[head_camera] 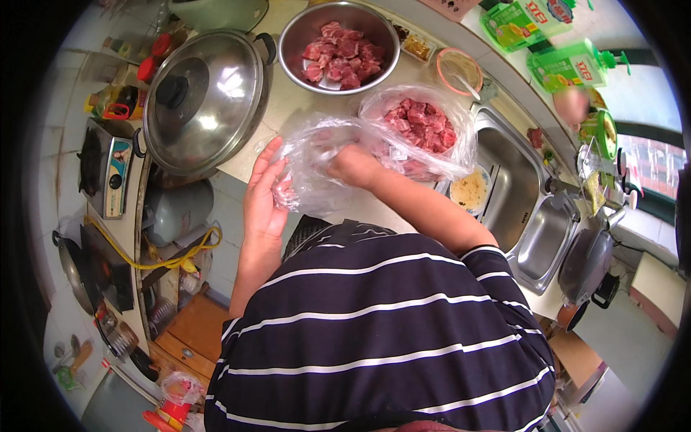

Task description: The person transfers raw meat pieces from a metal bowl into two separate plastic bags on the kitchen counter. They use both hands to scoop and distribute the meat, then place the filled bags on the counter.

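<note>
My left hand (264, 197) grips the gathered edge of a clear plastic bag (316, 189), its index finger pointing up. My right hand (351, 164) reaches into the loose plastic, which covers the fingers, so what they hold is hidden. To the right, an open clear plastic bag (372, 102) holds chunks of raw red meat (421, 124). Whether the two stretches of plastic are one bag cannot be made out. Behind them stands a stainless steel bowl (286, 54) with more raw meat pieces (343, 54) in it.
A large lidded pan (208, 102) stands at the left. On the right are a double steel sink (505, 183), a bowl of beaten-looking yellowish liquid (469, 189) and chopsticks (490, 189). An orange-rimmed container (459, 70) and green detergent bottles (567, 65) line the back right.
</note>
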Available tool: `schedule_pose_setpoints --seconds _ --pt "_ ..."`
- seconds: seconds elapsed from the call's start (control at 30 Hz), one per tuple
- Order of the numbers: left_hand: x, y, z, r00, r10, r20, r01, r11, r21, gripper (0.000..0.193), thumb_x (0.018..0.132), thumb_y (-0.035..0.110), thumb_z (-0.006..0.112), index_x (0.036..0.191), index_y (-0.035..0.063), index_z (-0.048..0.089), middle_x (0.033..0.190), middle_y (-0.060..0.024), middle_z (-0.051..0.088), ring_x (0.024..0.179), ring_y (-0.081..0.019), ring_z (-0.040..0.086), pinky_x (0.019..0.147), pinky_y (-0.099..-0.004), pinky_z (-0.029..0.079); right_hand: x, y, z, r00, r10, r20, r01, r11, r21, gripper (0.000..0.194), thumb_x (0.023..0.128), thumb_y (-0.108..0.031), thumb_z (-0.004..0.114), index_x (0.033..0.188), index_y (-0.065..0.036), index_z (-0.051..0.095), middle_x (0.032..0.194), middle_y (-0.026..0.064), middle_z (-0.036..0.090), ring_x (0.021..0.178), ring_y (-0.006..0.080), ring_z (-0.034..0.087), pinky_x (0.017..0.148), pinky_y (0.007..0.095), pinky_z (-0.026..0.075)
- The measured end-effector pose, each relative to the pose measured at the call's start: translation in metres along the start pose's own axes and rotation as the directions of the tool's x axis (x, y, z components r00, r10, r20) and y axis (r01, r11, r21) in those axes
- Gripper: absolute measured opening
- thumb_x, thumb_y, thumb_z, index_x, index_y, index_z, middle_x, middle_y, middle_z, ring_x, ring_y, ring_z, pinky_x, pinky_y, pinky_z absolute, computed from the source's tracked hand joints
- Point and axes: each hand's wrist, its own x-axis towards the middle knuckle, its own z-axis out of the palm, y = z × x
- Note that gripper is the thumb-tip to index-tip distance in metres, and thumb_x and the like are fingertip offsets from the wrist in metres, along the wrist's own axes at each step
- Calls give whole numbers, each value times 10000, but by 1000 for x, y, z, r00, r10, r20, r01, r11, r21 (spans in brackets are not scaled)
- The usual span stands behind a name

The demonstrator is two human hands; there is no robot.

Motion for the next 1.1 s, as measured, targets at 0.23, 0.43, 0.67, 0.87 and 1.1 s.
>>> schedule_pose_setpoints --seconds 0.23,0.43,0.67,0.87,1.1 --pt "2 -5 9 986 48 -157 -42 998 45 436 867 43 565 1295 81 491 978 -21 580 686 -47 509 549 -151 413 -25 8 -37 952 249 177 -305 723 620 320 865 -305 617 941 1 667 813 220 648 725 300 633 675 390 471" --pt "1 -6 14 998 -12 -67 15 999 39 437 865 54 569 1294 85 496 972 -11 572 685 -39 498 543 -142 394 -8 -9 -39 993 114 23 -115 992 52 324 874 -224 560 1135 -36 598 933 198 658 833 355 633 751 437 482" --pt "0 -11 20 998 -34 -49 36 999 39 443 867 56 573 1303 79 492 954 -4 559 638 -23 457 521 -134 369 44 10 8 1000 9 -7 -11 950 -311 242 834 -193 546 1003 -54 647 994 173 651 889 342 633 780 416 503" --pt "3 -7 18 997 -10 -75 11 1000 20 442 871 52 568 1305 70 488 955 -8 564 631 -26 460 534 -136 378 29 0 -20 994 99 45 -92 987 -133 246 808 -202 594 994 -56 659 953 150 667 855 299 645 756 399 505" --pt "13 -11 12 990 56 -127 -52 998 31 386 872 65 564 1257 51 539 1098 -16 583 863 -54 525 736 -176 439 -28 -15 -50 996 13 94 -92 -102 991 535 814 -192 686 1278 -11 492 956 53 605 892 204 604 744 303 489"
